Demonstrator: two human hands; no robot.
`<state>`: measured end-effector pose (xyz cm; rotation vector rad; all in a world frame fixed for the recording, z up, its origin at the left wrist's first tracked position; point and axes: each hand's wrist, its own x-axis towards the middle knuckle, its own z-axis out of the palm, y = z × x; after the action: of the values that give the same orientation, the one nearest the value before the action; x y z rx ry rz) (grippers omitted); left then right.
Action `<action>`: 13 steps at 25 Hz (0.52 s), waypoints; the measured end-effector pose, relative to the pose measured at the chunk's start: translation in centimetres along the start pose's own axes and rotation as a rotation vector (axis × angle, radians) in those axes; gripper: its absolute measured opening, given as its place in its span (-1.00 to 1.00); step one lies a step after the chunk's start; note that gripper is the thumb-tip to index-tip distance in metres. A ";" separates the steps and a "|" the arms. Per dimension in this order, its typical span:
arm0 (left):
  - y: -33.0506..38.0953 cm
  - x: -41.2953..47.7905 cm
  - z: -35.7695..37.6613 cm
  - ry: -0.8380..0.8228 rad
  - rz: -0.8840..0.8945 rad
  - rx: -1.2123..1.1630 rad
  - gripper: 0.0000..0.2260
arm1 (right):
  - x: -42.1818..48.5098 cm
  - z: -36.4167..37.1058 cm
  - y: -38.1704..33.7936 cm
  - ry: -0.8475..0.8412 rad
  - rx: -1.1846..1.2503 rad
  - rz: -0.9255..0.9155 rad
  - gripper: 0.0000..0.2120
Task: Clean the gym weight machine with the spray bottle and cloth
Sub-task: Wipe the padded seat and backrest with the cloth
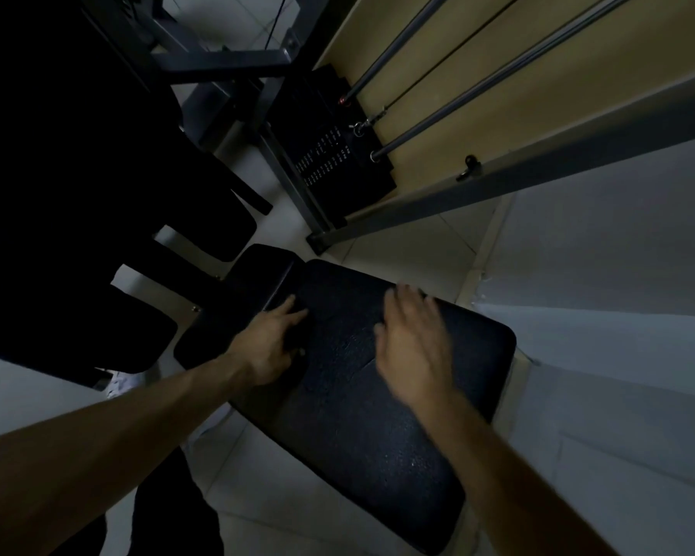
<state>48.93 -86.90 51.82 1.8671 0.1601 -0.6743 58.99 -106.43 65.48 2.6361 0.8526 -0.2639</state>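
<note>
Right hand (414,347) motion-blurred, fingers straight and spread, over the black seat pad (338,415). Left hand (267,343) lies on the pad over a dark patch; too dim to tell cloth or grip. Weight stack (338,154) beyond both hands, guide rods (498,74) cut off at frame edge

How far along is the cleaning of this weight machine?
Nothing looks finished. In hand: the left hand rests on the black textured seat pad, and the right hand is open over it. No spray bottle shows, and a cloth cannot be made out. Left: the pad, the black weight stack.
</note>
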 end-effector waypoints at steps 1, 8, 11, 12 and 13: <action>-0.4 0.2 -0.4 0.011 -0.043 0.005 -0.35 | -2.2 0.3 -2.1 -0.026 -0.001 -0.065 -0.40; -1.2 1.2 -1.4 -0.093 -0.100 -0.033 -0.27 | -3.2 0.0 -2.0 -0.123 0.006 -0.375 -0.24; -1.5 1.1 -1.1 -0.073 -0.096 -0.054 -0.27 | 3.0 -0.2 2.3 -0.015 -0.045 -0.152 -0.53; -1.6 1.2 -1.1 -0.067 -0.091 -0.058 -0.27 | 3.7 0.0 2.1 -0.015 -0.022 -0.099 -0.56; -1.7 1.2 -1.2 -0.069 -0.089 -0.062 -0.27 | 3.4 0.6 0.9 -0.015 -0.008 -0.070 -0.53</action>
<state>49.68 -85.41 50.05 1.7833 0.2177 -0.7849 62.21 -105.49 64.24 2.5967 0.9402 -0.2965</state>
